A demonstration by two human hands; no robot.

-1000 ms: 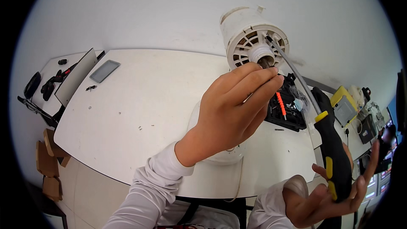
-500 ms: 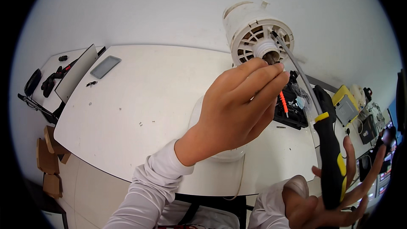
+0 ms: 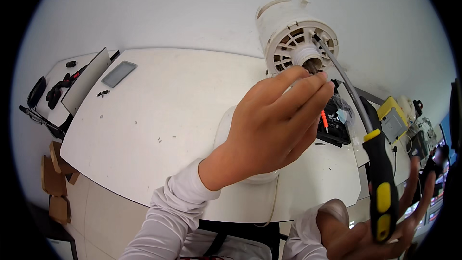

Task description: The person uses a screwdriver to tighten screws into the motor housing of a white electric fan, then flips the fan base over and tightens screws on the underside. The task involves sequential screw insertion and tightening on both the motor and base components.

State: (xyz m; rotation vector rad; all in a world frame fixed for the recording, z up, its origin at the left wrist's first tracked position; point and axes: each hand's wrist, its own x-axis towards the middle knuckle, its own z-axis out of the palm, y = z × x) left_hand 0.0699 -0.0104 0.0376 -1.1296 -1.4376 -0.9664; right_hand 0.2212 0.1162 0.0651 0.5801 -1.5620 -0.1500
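A white cylindrical motor housing (image 3: 276, 21), like a fan's, is tilted with its slotted end facing me. A dark shaft (image 3: 313, 66) shows inside its threaded neck (image 3: 302, 58). At that neck, the fingertips of my left hand (image 3: 269, 118) are pinched on the shaft; the exact contact is partly hidden. A long screwdriver (image 3: 382, 185) with a black and yellow handle has its tip in a hole near the housing's right rim. My right hand (image 3: 358, 238) supports the handle end at its palm, with the fingers spread behind it. Beneath my left hand, a round white base (image 3: 260, 179) stands on the table.
The white table (image 3: 144, 154) carries a grey tray (image 3: 119, 73) and several small screws (image 3: 160, 140). A black tool case (image 3: 332, 135) lies behind my left hand, holding an orange-handled tool (image 3: 324, 120). Farther right is a yellow and grey box (image 3: 392, 120). The base's cable (image 3: 275, 200) hangs over the near edge.
The screwdriver handle has turned, and its end sits lower and slightly right. My right fingers have shifted behind it. The housing appears slightly farther right; my left hand stays pinched at the neck.
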